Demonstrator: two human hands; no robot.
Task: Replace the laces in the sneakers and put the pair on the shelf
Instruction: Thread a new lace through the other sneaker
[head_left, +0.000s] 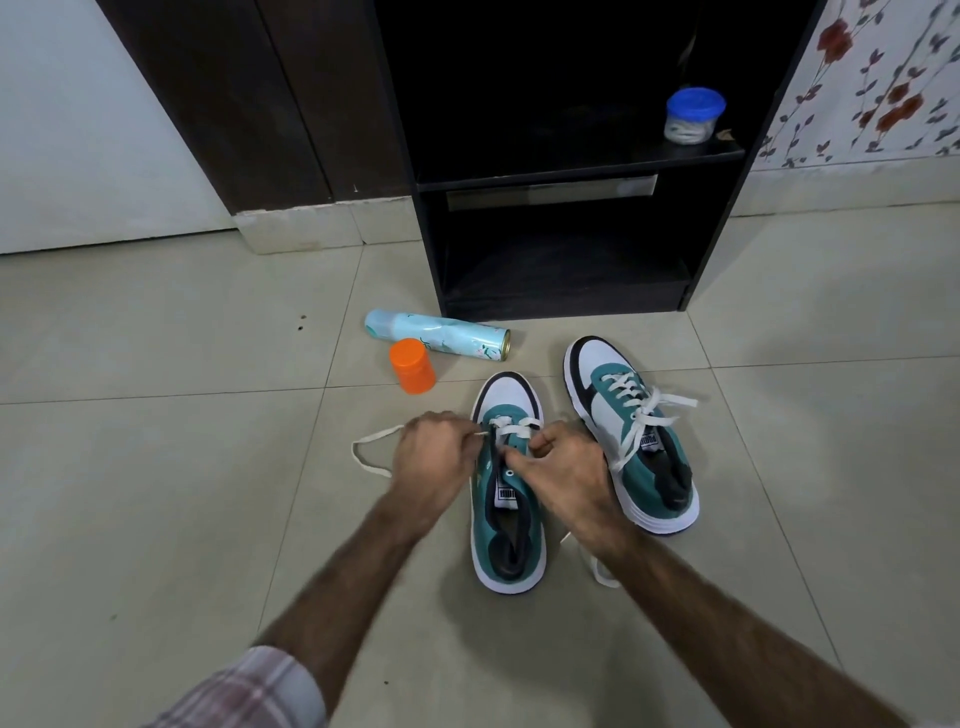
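Two sneakers (631, 431), two hands (434, 457) pinching one lace (371, 452).

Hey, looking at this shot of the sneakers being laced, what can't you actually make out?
- Head view: the upper eyelets of the near sneaker are covered by the left hand and right hand.
- The lace end by the right forearm passes under the arm; its tip is hidden.
- The jar on the shelf holds something pale, too small to identify.
- The spray can print is too small to read.
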